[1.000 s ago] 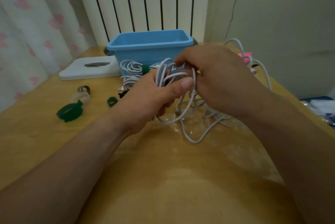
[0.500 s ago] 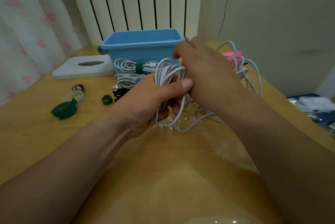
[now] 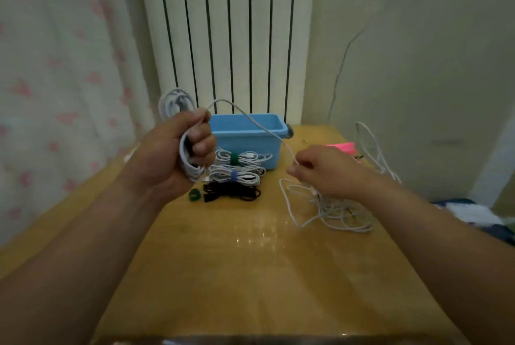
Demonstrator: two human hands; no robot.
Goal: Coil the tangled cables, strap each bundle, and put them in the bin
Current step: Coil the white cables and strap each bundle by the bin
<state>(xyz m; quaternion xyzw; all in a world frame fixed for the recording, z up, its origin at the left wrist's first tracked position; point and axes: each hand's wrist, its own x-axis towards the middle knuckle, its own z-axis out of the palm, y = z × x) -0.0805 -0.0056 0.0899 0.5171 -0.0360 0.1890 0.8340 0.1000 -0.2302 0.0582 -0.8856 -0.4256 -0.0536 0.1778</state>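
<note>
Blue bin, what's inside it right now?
Only the upper inner walls of the blue bin show, and nothing rises above its rim. Its front wall hides the floor, so whether anything lies inside cannot be told. Coiled bundles lie outside, in front of it.

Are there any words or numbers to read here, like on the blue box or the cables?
None: no word, number or sign can be read here.
blue bin: plain wall, no label.
white cable: no print shows.
pink thing: too blurred to tell.
</note>
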